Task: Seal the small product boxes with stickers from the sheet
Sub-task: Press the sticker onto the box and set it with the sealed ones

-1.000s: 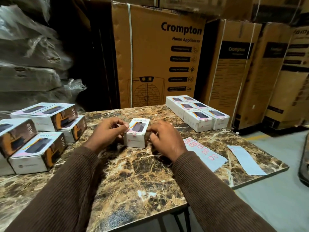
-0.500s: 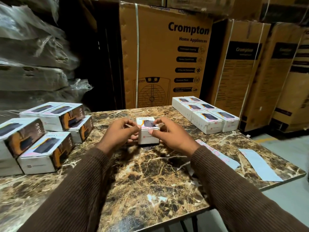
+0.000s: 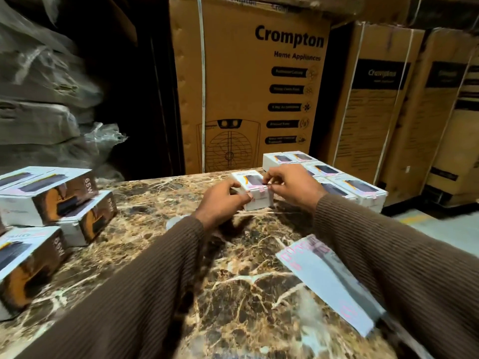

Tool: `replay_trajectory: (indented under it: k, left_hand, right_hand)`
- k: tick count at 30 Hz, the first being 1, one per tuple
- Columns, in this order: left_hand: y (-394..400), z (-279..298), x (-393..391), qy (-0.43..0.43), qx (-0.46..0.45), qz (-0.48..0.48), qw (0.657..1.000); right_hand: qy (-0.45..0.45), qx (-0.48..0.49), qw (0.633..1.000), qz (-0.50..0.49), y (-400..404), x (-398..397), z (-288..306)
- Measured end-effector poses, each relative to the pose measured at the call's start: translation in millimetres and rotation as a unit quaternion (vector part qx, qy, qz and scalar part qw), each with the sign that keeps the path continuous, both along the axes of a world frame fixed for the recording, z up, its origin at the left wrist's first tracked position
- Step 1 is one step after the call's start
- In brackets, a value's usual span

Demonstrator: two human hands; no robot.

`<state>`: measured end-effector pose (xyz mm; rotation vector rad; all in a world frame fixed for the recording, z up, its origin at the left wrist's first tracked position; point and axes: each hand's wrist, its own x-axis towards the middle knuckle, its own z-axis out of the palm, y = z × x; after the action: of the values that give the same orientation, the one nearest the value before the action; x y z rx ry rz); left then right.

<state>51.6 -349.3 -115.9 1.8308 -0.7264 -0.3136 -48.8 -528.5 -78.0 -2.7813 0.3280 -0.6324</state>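
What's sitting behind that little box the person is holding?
Behind the small box held by the left hand and right hand is a row of similar white boxes, then a tall Crompton carton. The right hand covers part of that row.

Tabletop (image 3: 233, 281): brown veined marble.
9 o'clock: stacked boxes (image 3: 49, 195).
1 o'clock: box rows (image 3: 360, 190).
12 o'clock: single box (image 3: 252, 189).
4 o'clock: sticker sheet (image 3: 329, 283).

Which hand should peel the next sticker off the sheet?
Probably the right hand: the sticker sheet lies beneath that forearm, while the left hand grips the small box on its far side.
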Motion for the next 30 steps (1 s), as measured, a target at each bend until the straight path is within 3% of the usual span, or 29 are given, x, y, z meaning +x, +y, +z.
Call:
replay_trajectory:
  k: [4, 12, 17, 30]
  left_hand:
    - [-44, -5, 34, -0.013, 0.002, 0.003, 1.0]
    - [-97, -4, 73, 0.034, -0.014, 0.006, 0.999]
    - [-107, -7, 77, -0.009, -0.005, 0.01, 1.0]
    - [-93, 1, 60, 0.072, -0.015, -0.06, 0.995]
  right_hand:
    - [0.031, -0.057, 0.998, -0.011, -40, 41, 9]
    - [0.043, -0.024, 0.998, -0.028, -80, 85, 16]
    - [0.025, 0.014, 0.999, -0.029, -93, 86, 10]
    - [0.032, 0.005, 0.999, -0.021, -85, 76, 15]
